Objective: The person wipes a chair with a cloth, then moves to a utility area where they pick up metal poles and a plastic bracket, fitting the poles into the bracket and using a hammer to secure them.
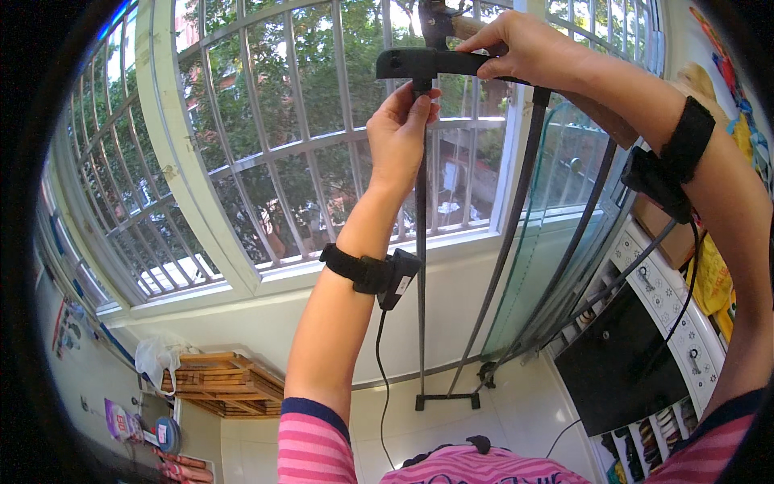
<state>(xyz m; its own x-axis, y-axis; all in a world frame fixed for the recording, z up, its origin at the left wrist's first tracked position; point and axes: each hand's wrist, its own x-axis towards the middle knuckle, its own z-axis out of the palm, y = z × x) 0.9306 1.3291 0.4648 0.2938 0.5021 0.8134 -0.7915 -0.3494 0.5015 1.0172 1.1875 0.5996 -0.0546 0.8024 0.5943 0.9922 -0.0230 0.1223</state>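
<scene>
Stand head: the black crossbar (439, 63) sits at the top of the frame, in front of the barred window (266, 145), and is carried on a thin dark upright pole (421, 266).
Pole base: the pole is seen to run down to a small black T-shaped foot (447, 398) resting on the pale tiled floor (516, 419), close under the window wall.
Left hand: the left hand (401, 133) is closed around the top of the pole, just under the crossbar; the fingertips are pinched at the joint itself.
Right hand: the right hand (524, 48) is wrapped over the right part of the crossbar from above, with the fingers curled shut on it.
Step in hand: the joint between crossbar and pole is judged to be under adjustment or tightening, the bar being steadied by one hand while the other works the joint.
Next move: a firm counter-hold on the crossbar is judged necessary, so that the pole is kept upright and the foot is not lifted.
Beside it: further dark slanted rods (516, 242) and a glass panel (564, 185) are seen to the right.
Surroundings: a black-fronted appliance (621, 363) is at lower right, and stacked wooden boards (226, 379) lie at lower left.
</scene>
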